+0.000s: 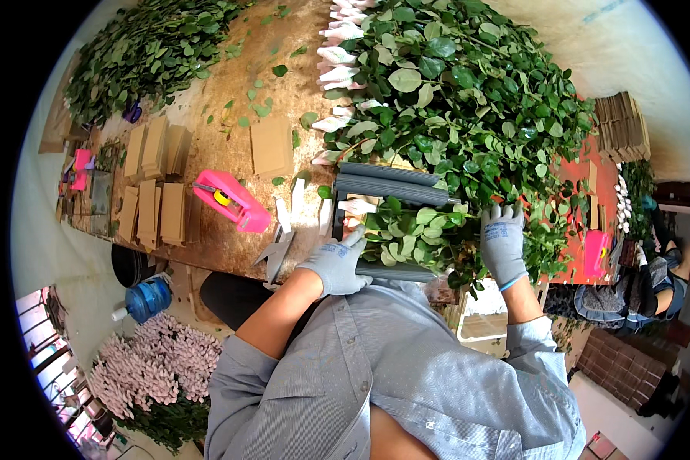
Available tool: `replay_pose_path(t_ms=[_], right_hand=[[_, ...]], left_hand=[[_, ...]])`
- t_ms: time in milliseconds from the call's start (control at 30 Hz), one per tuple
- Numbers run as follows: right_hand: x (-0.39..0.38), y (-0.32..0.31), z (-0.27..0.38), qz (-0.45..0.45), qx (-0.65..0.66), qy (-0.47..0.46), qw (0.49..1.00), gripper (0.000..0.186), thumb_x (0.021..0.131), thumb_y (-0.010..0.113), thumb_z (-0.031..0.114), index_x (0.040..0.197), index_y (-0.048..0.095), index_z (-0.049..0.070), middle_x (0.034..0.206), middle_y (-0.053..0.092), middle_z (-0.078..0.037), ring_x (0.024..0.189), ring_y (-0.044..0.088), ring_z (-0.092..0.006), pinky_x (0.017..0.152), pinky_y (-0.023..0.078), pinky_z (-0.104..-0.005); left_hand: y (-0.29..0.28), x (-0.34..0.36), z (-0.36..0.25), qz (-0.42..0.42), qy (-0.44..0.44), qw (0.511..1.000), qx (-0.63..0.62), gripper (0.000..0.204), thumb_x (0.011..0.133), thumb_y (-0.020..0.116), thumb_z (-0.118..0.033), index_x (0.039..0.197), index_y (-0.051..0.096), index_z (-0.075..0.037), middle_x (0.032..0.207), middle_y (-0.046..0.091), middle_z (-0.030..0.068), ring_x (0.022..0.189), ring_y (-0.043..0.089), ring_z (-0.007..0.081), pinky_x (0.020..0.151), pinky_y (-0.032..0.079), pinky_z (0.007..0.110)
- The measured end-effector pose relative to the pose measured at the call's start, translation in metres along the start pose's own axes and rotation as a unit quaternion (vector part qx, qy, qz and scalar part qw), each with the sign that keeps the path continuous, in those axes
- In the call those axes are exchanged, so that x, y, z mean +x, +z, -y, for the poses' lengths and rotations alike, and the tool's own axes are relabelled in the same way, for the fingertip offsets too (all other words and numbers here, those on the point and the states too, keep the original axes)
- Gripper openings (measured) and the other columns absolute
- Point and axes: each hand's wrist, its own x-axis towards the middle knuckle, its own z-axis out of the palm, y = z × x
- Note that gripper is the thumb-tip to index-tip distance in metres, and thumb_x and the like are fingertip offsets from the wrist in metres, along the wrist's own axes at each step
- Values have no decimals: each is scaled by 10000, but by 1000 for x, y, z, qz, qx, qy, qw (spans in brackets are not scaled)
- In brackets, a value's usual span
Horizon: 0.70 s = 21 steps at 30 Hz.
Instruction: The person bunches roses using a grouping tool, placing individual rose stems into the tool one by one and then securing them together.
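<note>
A dark grey ridged holder [395, 188] lies before me on the table, with its near ridged side close to my shirt. Between its sides rest leafy rose stems [414, 230], and a rose head in white netting [358, 206] lies at their left end. My left hand [336, 263], in a grey glove, is at the holder's left end beside the rose head, fingers stretched and thumb apart. Farther right, my gloved right hand [503, 244] lies over the leafy stems with fingers stretched out; what is under its palm is hidden.
Netted roses [452, 92] are heaped beyond the holder. To the left are a pink tape dispenser [232, 201], scissors [274, 253], and cardboard pieces [272, 147]. A blue water bottle [147, 299] and pale flowers [157, 360] are below left. Another person [659, 280] is at far right.
</note>
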Motion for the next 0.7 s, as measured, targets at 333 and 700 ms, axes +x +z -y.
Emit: replay_pose_path(t_ms=[333, 700], right_hand=[[9, 16, -8, 167, 73, 25, 983, 552, 951, 574, 171, 1455, 481, -34, 1190, 678, -165, 1045, 686, -298, 817, 549, -407], [61, -74, 136, -175, 241, -220, 929, 453, 904, 611, 217, 1286, 578, -25, 975, 664, -129, 756, 703, -230, 586, 545, -356]], left_hand=[[-5, 1, -4, 1, 5, 1000, 10, 876, 874, 690, -508, 1541, 416, -10, 1695, 228, 181, 1375, 510, 400, 1146, 420, 439], [-7, 0, -8, -14, 5, 1000, 0, 876, 855, 734, -487, 1532, 417, -30, 1622, 358, 199, 1330, 539, 411, 1108, 453, 453]])
